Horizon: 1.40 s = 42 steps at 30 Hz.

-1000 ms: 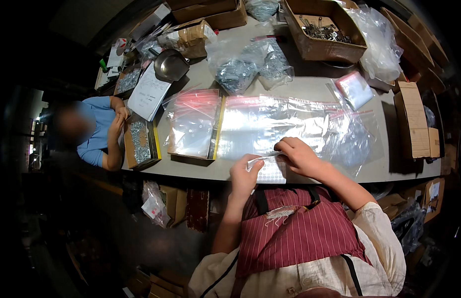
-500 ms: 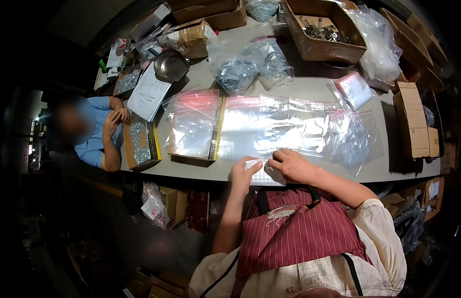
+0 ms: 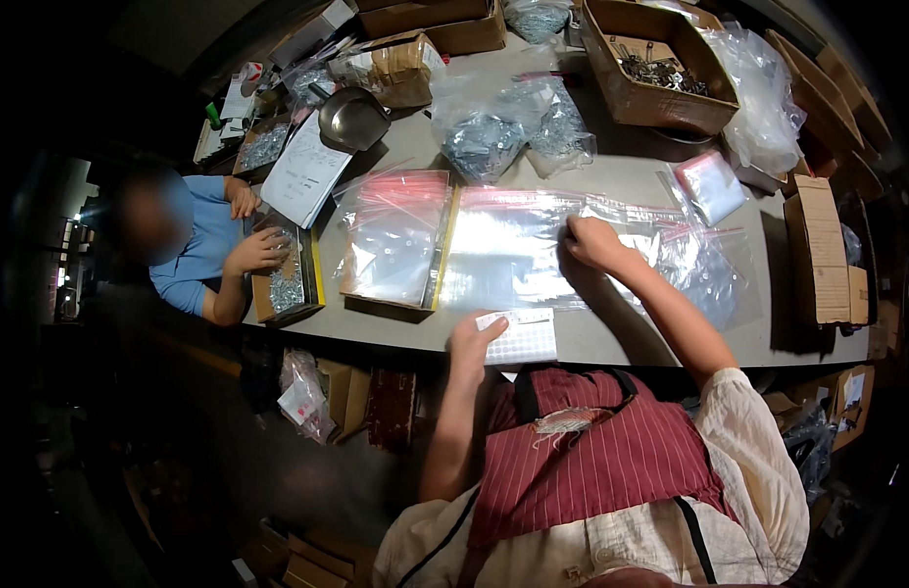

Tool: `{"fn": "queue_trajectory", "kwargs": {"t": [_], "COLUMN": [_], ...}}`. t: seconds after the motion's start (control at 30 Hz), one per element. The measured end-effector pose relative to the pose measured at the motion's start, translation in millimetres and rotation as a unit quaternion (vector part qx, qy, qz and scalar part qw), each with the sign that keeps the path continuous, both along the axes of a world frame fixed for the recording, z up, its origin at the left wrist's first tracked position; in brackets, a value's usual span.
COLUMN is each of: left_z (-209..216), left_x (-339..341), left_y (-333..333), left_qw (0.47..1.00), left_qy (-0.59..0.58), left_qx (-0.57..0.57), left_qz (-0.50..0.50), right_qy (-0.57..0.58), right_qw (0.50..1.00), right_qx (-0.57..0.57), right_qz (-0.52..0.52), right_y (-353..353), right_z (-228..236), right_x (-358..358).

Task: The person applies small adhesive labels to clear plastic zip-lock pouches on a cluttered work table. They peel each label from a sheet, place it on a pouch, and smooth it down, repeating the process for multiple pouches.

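Observation:
At the table's front edge my left hand (image 3: 471, 344) is closed on a white sheet of small round stickers (image 3: 526, 338), thumb on top. My right hand (image 3: 596, 242) is over the flat clear zip bags (image 3: 508, 257) laid in an overlapping row. Its fingers are bent together at the bags' upper part; anything between them is too small or hidden to make out. Left of the row, a shallow box holds a stack of red-topped zip bags (image 3: 395, 240). More loose clear bags (image 3: 704, 279) lie at the row's right end.
At the left a co-worker's hand (image 3: 258, 250) is in a box of small metal parts (image 3: 286, 284). Beyond are a metal scoop (image 3: 354, 120), papers (image 3: 302, 176), bags of hardware (image 3: 484, 142) and a carton of metal pieces (image 3: 660, 98). An open cardboard box (image 3: 817, 255) stands right.
My right hand has left the sticker sheet and moved up and right over the bags. My left hand still holds the sheet. The co-worker's hand has reached into the parts box.

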<state>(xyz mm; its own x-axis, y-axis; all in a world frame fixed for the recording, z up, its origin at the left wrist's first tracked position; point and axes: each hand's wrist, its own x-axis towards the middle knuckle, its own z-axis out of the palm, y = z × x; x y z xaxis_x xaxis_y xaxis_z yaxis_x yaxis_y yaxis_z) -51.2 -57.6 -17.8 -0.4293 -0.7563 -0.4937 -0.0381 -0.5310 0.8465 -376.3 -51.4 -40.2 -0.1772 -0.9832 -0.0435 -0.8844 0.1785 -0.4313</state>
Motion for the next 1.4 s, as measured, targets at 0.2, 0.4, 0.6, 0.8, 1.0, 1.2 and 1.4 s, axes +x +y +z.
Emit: {"fn": "queue_trajectory", "kwargs": {"t": [0.2, 0.4, 0.6, 0.8, 1.0, 1.2, 1.4], "left_z": [11, 14, 21, 21, 19, 22, 18], "left_x": [32, 12, 16, 45, 31, 10, 13], "left_y": [-5, -8, -6, 2, 2, 3, 7], "left_qw": [0.999, 0.999, 0.998, 0.996, 0.998, 0.999, 0.998], "left_qy": [-0.017, -0.014, -0.017, 0.000, -0.003, 0.019, 0.007], "left_qx": [-0.002, -0.022, -0.038, -0.007, -0.018, -0.034, -0.032], "left_qz": [0.048, 0.032, 0.045, 0.090, 0.067, 0.033, 0.045], "right_qy": [0.024, -0.146, 0.064, -0.080, -0.305, -0.006, -0.034], "right_qw": [0.996, 0.987, 0.998, 0.994, 0.941, 0.973, 0.999], "right_qx": [0.081, 0.007, 0.010, 0.055, -0.057, -0.146, -0.037], "right_qz": [-0.041, 0.069, 0.018, -0.048, 0.132, 0.178, 0.014], "right_y": [48, 16, 27, 33, -22, -58, -33], "right_z": [26, 28, 24, 55, 50, 13, 10], "right_x": [-49, 3, 14, -39, 34, 78, 27]}}
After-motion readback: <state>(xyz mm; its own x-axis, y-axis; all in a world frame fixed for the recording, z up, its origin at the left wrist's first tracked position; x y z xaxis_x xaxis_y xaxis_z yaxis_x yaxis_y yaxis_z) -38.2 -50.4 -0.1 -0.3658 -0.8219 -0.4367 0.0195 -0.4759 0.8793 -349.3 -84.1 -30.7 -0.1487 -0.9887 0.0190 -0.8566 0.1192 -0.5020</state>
